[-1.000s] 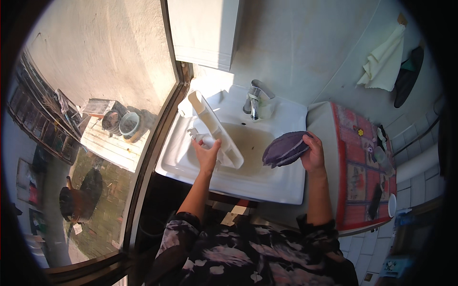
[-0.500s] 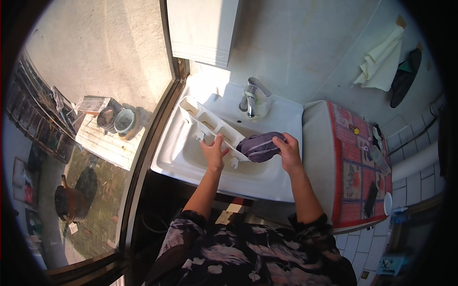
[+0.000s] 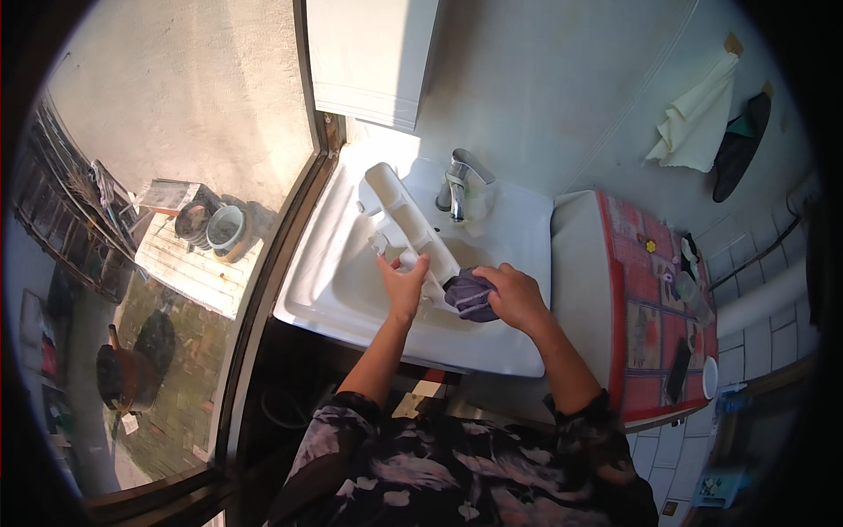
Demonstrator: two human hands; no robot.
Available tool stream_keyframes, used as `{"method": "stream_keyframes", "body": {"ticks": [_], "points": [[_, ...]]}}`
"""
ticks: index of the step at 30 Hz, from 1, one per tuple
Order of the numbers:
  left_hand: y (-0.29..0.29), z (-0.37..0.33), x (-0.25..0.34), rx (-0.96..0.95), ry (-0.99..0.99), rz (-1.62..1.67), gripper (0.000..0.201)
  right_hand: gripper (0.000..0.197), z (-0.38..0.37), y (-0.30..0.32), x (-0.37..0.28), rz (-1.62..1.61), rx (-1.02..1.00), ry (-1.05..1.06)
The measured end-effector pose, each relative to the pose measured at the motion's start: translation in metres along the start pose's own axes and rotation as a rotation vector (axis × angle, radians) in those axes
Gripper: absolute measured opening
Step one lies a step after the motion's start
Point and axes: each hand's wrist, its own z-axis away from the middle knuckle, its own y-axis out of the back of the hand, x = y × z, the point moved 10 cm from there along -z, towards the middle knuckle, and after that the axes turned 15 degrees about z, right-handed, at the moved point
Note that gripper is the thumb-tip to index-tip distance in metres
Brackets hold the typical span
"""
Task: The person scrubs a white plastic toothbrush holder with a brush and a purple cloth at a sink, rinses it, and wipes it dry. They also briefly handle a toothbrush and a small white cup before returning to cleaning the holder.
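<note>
Over the white sink (image 3: 492, 347) I hold a long white plastic rack (image 3: 406, 215) divided into compartments, tilted with its far end up to the left. My left hand (image 3: 406, 285) grips the rack's left side near its lower end, the thumb over the edge. White hook-like tabs stick out along that side. My right hand (image 3: 516, 299) is closed on a bunched purple-grey cloth (image 3: 472, 294) and presses it against the rack's near right end. The cloth hides that end of the rack.
Behind the basin stands a chrome faucet (image 3: 457, 184). To the right is a table with a red patterned cover (image 3: 645, 307), holding a dark remote-like object (image 3: 677, 371). A pale towel (image 3: 698, 114) hangs on the wall. A window frame (image 3: 281, 255) borders the sink's left side.
The rack has turned to a steeper angle, its far end shifting right. My right hand has closed more tightly over the cloth, which is now bunched at the rack's near end.
</note>
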Motion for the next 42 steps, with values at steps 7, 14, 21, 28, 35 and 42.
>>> {"method": "stream_keyframes", "body": {"ticks": [7, 14, 21, 28, 35, 42], "points": [[0.041, -0.025, 0.026, 0.135, -0.102, -0.008, 0.094, 0.023, 0.008, 0.005, 0.050, -0.035, 0.175, -0.078], [0.046, -0.008, 0.069, 0.134, -0.374, -0.374, 0.094, 0.019, 0.018, -0.093, 0.098, 0.412, -0.194, -0.260], [0.036, -0.016, 0.060, 0.064, -0.259, -0.153, 0.091, 0.066, -0.022, -0.142, 0.008, -0.101, 0.057, 0.143], [0.038, -0.019, 0.061, -0.036, -0.139, 0.023, 0.090, 0.043, -0.024, -0.227, 0.005, 0.308, -0.254, 0.095], [0.037, -0.027, 0.057, -0.106, -0.125, 0.075, 0.093, 0.023, -0.038, -0.234, 0.011, 0.085, -0.246, -0.014], [0.043, -0.035, 0.054, -0.011, -0.189, -0.200, 0.094, 0.021, 0.019, -0.163, 0.065, -1.255, -0.043, -0.315]]}}
